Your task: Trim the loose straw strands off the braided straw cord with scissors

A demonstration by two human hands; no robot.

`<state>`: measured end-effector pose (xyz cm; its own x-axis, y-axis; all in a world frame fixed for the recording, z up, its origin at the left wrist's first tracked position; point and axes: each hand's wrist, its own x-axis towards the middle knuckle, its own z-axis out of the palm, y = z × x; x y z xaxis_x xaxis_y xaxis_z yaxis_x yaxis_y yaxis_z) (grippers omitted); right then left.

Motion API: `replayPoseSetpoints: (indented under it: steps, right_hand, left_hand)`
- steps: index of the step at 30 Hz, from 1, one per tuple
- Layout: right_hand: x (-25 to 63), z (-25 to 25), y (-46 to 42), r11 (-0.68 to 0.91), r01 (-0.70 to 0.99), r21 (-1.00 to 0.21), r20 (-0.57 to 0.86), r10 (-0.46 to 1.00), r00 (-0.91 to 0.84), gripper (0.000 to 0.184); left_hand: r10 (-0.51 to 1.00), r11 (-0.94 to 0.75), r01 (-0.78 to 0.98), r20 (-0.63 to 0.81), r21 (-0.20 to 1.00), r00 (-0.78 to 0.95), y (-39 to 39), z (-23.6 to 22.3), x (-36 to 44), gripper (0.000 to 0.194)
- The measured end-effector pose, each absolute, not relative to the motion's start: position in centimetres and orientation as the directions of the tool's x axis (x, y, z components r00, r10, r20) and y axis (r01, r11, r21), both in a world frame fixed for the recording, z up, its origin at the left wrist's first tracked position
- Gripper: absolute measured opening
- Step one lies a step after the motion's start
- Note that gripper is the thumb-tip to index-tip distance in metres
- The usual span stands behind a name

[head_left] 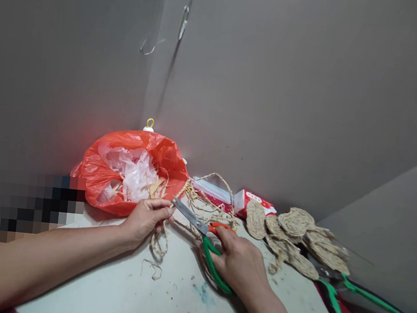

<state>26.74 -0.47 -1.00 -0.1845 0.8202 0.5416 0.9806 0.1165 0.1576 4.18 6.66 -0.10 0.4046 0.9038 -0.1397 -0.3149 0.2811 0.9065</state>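
My left hand (148, 219) pinches a braided straw cord (161, 245), which hangs in a loop below the fingers and runs off to the right. In my right hand (240, 263) is a pair of scissors (191, 217) with one orange and one green handle. The blades point left, with their tips at the cord beside my left fingertips. Whether the blades touch the cord I cannot tell. More of the braided cord lies in loose loops behind the scissors. A short curled scrap of straw (155, 271) lies on the table below my left hand.
Behind my left hand stands a red plastic bag (99, 175) holding white plastic and straw scraps. Several coiled straw pieces (296, 221) are heaped at the right, near a red and white packet (257, 203). Green-handled scissors (336, 287) lie at the table's right edge. Grey walls close off the back.
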Motion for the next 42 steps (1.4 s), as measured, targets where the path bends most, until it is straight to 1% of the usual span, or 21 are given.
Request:
replayPoseSetpoints:
  steps: [6,8,9,11,13,15,16,17,18,19,21,24,26,29,33,37,40,42]
  right_hand:
    - [26.8,-1.3,-0.6,0.129,0.986,0.101,0.541,0.825,-0.164,0.033]
    - [26.9,-1.4,-0.5,0.131,0.991,0.041,0.557,0.820,-0.131,0.033]
    - [27.0,-1.4,-0.4,0.125,0.992,-0.019,0.567,0.818,-0.092,0.032]
    - [26.9,-1.4,-0.4,0.108,0.971,-0.211,0.568,0.823,0.032,0.032]
    - [26.4,-1.1,-0.4,0.102,0.875,-0.474,0.503,0.847,0.174,0.032]
    - [25.4,-0.6,-0.6,0.097,0.672,-0.734,0.365,0.891,0.271,0.032]
    - [24.7,-0.3,-0.7,0.088,0.541,-0.836,0.282,0.916,0.286,0.032]
    - [24.1,0.1,-0.9,0.079,0.407,-0.910,0.208,0.936,0.283,0.034]
    - [23.4,0.3,-1.1,0.078,0.300,-0.951,0.163,0.949,0.271,0.036]
    - [22.9,0.5,-1.3,0.076,0.225,-0.971,0.134,0.958,0.254,0.039]
    - [22.0,0.6,-1.6,0.085,0.136,-0.987,0.114,0.967,0.228,0.040]
    - [21.5,0.5,-1.9,0.087,0.120,-0.989,0.114,0.963,0.244,0.038]
    - [21.7,0.5,-2.0,0.087,0.133,-0.987,0.124,0.945,0.303,0.038]
    - [22.1,0.9,-2.0,0.099,0.095,-0.991,0.128,0.914,0.384,0.039]
    - [22.6,1.4,-1.7,0.145,0.070,-0.987,0.161,0.870,0.465,0.039]
    - [22.8,1.2,-1.3,0.185,0.059,-0.981,0.191,0.861,0.472,0.039]
    - [22.9,1.0,-1.0,0.164,-0.020,-0.986,0.138,0.886,0.443,0.041]
    - [23.0,1.0,-0.9,0.149,-0.063,-0.987,0.105,0.889,0.446,0.043]
  left_hand:
    - [0.902,0.274,-0.320,-0.127,0.907,0.412,6.7,-0.1,4.1,0.040]
    - [0.897,0.267,-0.320,-0.113,0.909,0.426,6.7,-0.1,4.0,0.039]
    - [0.894,0.266,-0.320,-0.109,0.909,0.435,6.7,-0.1,4.1,0.038]
    - [0.884,0.276,-0.314,-0.111,0.908,0.455,6.6,0.0,4.1,0.037]
    - [0.857,0.309,-0.290,-0.133,0.906,0.497,6.4,0.1,4.1,0.037]
    - [0.803,0.350,-0.247,-0.154,0.903,0.576,6.0,0.2,4.1,0.037]
    - [0.769,0.366,-0.225,-0.156,0.903,0.620,5.7,0.3,4.1,0.037]
    - [0.730,0.378,-0.203,-0.155,0.903,0.666,5.4,0.4,4.1,0.036]
    - [0.689,0.387,-0.180,-0.154,0.904,0.709,5.0,0.4,4.1,0.035]
    - [0.646,0.394,-0.154,-0.154,0.906,0.748,4.7,0.4,4.1,0.033]
    - [0.566,0.399,-0.097,-0.162,0.912,0.808,4.1,0.4,4.0,0.030]
    - [0.504,0.400,-0.037,-0.186,0.916,0.844,3.7,0.2,4.0,0.029]
    - [0.498,0.413,-0.022,-0.206,0.910,0.842,3.7,0.2,4.0,0.030]
    - [0.521,0.413,-0.011,-0.226,0.910,0.823,3.9,0.2,4.1,0.036]
    - [0.574,0.349,-0.047,-0.174,0.936,0.800,3.9,0.5,4.1,0.032]
    - [0.566,0.231,-0.039,-0.101,0.972,0.818,3.4,0.8,4.1,0.028]
    - [0.561,0.191,-0.024,-0.088,0.981,0.823,3.3,0.7,4.1,0.031]
    - [0.570,0.194,-0.005,-0.108,0.981,0.815,3.6,0.4,4.1,0.035]
